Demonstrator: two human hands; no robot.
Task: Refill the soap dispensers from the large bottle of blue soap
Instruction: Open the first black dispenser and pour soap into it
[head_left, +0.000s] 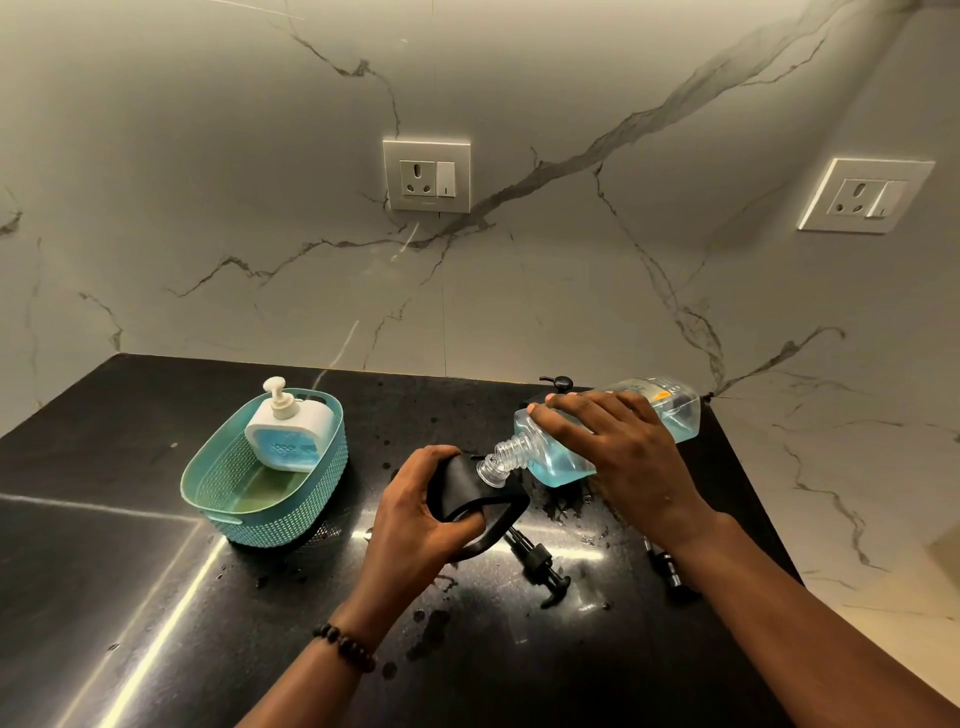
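Note:
My right hand (618, 457) grips the large clear bottle of blue soap (670, 410), tipped almost flat with its threaded neck (501, 460) pointing down-left into the opening of a black soap dispenser (470, 491). My left hand (421, 514) holds that black dispenser tilted on the black counter (104, 545). A white dispenser (288, 431) with blue soap and its pump fitted leans inside a teal basket (311, 499) at the left. A black pump head (540, 566) lies loose on the counter in front of the black dispenser.
Another black pump piece (670, 571) lies at the right by my forearm, and a small black pump top (561, 383) shows behind the bottle. Water drops spot the counter. The counter's right edge meets a marble wall with two sockets (427, 175).

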